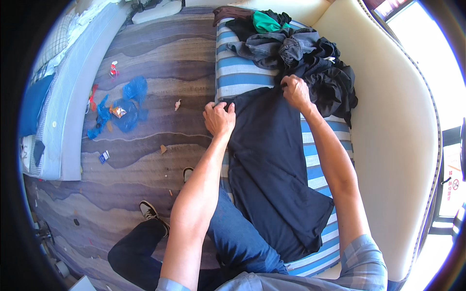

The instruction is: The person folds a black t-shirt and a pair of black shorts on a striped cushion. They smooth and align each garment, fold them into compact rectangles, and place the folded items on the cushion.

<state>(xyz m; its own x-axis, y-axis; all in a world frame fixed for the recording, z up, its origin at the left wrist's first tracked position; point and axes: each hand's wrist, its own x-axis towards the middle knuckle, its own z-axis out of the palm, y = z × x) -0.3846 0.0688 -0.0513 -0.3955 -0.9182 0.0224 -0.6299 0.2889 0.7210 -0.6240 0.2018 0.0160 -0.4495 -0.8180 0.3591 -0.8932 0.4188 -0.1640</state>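
Observation:
A black garment (269, 156) lies spread along the blue-and-white striped seat (238, 78) of a sofa in front of me. At its far left corner my left hand (220, 118) has its fingers curled onto the cloth. The far right corner is pinched by my right hand (296, 91), beside the heap of clothes. The garment's near end fans out next to my jeans-clad leg (240, 232). What kind of garment it is cannot be told for sure.
Beyond my right hand, dark clothes (327, 87), grey jeans (287, 45) and a green cloth (267, 22) are heaped. A cream backrest (389, 120) borders the right side. Blue plastic bags (125, 114) and scraps litter the carpet (164, 80). A mattress (67, 120) stands far left.

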